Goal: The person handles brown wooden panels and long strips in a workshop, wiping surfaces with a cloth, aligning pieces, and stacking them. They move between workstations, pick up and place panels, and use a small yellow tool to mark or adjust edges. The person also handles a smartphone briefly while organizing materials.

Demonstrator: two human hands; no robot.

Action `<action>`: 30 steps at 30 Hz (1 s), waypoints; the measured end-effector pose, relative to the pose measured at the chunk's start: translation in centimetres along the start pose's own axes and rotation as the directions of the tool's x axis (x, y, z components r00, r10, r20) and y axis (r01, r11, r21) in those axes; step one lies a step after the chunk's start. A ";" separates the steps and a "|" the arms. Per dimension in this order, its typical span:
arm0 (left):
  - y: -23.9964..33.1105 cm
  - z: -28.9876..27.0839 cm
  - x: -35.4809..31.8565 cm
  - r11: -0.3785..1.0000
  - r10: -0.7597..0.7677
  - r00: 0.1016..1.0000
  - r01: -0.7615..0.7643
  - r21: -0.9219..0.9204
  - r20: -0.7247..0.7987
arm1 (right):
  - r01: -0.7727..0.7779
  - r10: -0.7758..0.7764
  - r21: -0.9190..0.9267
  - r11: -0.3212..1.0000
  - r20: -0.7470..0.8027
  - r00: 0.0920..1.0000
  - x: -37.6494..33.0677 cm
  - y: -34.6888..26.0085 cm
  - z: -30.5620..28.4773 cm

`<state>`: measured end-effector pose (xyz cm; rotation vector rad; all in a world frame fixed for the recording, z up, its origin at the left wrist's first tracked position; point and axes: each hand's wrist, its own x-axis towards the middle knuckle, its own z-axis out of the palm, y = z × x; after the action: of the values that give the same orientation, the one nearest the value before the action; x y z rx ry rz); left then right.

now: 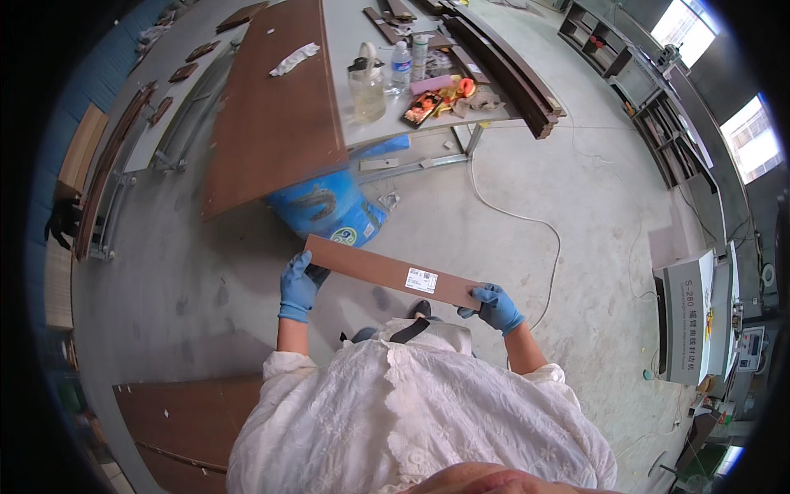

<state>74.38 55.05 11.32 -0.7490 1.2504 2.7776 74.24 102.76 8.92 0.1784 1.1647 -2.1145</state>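
A scuffed blue drum (317,206) stands just beyond the person, beneath the overhanging corner of a broad, flat brown panel (271,107); a pale cable (553,230) curves across the smooth grey floor (461,218). A clear handled jug (367,97) stands on the table (346,45). The gloved left hand (298,286) and right hand (496,309) grip opposite ends of a thin, white-labelled brown board strip (370,270), before a scallop-frilled white garment (329,420).

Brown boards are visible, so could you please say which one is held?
The narrow board with the white label, held by the left hand and right hand; the wide board on the table is untouched.
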 end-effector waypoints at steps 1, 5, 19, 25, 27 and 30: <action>-0.2 2.1 1.7 1.000 -0.001 1.000 0.001 -0.010 0.010 | 0.019 -0.019 0.038 0.999 -0.007 1.000 0.7 -1.0 -0.9; -0.7 9.7 8.0 1.000 -0.023 0.985 0.021 0.013 0.172 | 0.093 -0.096 0.165 0.982 0.011 0.995 4.5 -5.1 -3.9; -6.7 30.4 32.4 0.909 -0.305 0.927 0.215 0.357 0.220 | 0.356 -0.203 0.586 0.727 -0.312 0.928 27.0 -24.5 -13.1; -7.4 39.4 38.6 0.866 -0.335 0.907 0.190 0.462 0.256 | 0.355 -0.159 0.701 0.618 -0.331 0.930 34.4 -30.2 -16.2; -8.0 41.3 40.2 0.862 -0.326 0.908 0.172 0.477 0.262 | 0.345 -0.098 0.730 0.591 -0.359 0.928 36.8 -31.6 -17.5; -9.9 43.2 41.7 0.865 -0.333 0.914 0.199 0.460 0.231 | 0.321 -0.051 0.763 0.561 -0.355 0.933 40.0 -33.5 -20.1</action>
<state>21.18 84.60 11.19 -0.4028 1.4787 2.1721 19.06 109.53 3.01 0.8576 0.2308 -2.7577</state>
